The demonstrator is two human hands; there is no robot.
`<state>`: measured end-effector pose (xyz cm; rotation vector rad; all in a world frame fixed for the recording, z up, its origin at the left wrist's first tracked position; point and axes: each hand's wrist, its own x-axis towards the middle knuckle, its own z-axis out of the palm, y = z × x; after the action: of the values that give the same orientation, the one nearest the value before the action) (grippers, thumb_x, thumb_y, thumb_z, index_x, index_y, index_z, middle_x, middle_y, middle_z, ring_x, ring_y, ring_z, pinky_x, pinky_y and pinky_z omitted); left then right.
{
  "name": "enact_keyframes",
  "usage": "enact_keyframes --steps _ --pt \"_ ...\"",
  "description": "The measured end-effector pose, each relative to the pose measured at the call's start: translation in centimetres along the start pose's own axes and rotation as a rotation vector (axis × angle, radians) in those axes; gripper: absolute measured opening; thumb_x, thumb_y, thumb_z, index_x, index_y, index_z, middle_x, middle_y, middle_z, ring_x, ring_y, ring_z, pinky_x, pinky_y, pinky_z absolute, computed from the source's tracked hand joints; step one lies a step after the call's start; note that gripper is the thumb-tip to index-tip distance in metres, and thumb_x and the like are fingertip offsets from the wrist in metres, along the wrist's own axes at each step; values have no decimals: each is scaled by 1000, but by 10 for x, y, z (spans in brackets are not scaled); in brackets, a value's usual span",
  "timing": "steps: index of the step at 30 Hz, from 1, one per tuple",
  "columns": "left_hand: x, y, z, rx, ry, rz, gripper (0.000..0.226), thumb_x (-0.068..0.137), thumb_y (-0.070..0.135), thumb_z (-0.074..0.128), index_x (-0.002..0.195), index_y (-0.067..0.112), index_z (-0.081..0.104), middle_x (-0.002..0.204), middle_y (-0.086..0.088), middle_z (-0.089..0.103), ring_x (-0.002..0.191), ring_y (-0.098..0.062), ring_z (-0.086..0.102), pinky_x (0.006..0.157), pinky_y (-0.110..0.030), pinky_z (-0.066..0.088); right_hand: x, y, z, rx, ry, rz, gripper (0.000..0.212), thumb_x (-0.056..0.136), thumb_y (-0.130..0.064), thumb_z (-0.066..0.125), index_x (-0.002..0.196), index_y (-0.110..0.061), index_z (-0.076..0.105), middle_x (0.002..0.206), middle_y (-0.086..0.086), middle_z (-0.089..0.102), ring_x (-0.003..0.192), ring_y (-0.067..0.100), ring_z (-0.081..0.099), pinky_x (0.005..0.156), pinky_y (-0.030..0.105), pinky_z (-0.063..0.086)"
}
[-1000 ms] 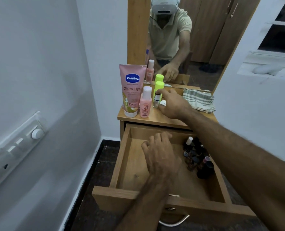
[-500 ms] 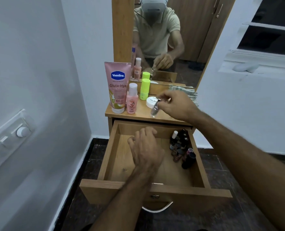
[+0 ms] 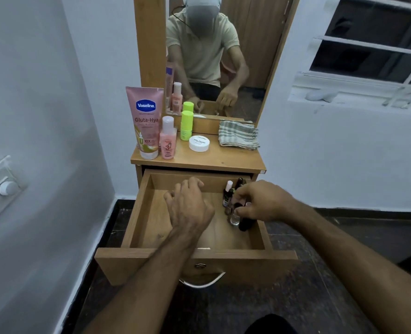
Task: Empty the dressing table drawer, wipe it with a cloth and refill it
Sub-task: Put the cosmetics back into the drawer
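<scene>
The wooden drawer [image 3: 137, 213] is pulled out under the dressing table top [image 3: 223, 160]. Several small nail polish bottles [image 3: 228, 194] stand in its right rear corner. My right hand [image 3: 262, 201] is down among them, fingers closed on a small clear bottle [image 3: 234, 219]. My left hand [image 3: 190, 206] hovers over the drawer's middle, fingers loosely spread, holding nothing. On the table top stand a pink Vaseline tube [image 3: 145, 121], a pink bottle [image 3: 168, 138], a lime green bottle [image 3: 187, 126], a white jar [image 3: 199, 143] and a folded striped cloth [image 3: 238, 135].
A mirror [image 3: 214, 56] rises behind the table and reflects me. A white wall with a switch panel [image 3: 0, 186] is close on the left. A white wall and a window [image 3: 373, 51] are on the right. The floor [image 3: 308, 297] is dark tile.
My right hand took the small bottle from the table top and carried it down into the drawer's right side beside the other bottles. My left hand stayed over the drawer.
</scene>
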<state>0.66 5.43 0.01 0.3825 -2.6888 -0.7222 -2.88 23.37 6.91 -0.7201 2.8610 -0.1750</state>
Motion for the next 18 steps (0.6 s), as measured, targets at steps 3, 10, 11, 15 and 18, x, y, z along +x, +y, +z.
enact_keyframes --steps 3,10,11,15,18 --pt "-1 0 0 6 -11 7 40 84 26 61 123 31 52 114 12 58 109 -13 51 104 -42 35 1 0 11 -55 -13 -13 22 84 -43 70 106 -41 70 99 -20 65 94 6 60 75 33 53" --pt "0 -3 3 15 -4 17 42 84 27 61 125 30 52 115 11 59 110 -13 52 103 -42 36 1 1 26 -134 -48 -30 27 91 -38 69 118 -38 67 114 -13 64 98 7 56 64 26 43" --pt "0 -3 4 10 -1 19 42 84 27 61 125 30 52 115 11 59 110 -13 52 103 -42 36 1 1 27 -139 -50 -30 28 91 -38 69 119 -38 67 115 -13 64 98 7 55 62 24 41" --pt "0 -3 5 -1 3 18 42 84 26 61 125 30 52 114 11 59 109 -13 51 104 -42 35 1 1 28 -132 -31 -32 24 91 -37 69 115 -37 67 111 -13 63 95 6 52 63 24 41" --pt "1 -2 5 2 8 18 42 84 26 62 125 30 52 115 12 60 110 -12 52 103 -41 35 1 0 28 -118 -25 -26 21 91 -37 70 111 -36 66 102 -15 52 97 6 45 67 26 40"
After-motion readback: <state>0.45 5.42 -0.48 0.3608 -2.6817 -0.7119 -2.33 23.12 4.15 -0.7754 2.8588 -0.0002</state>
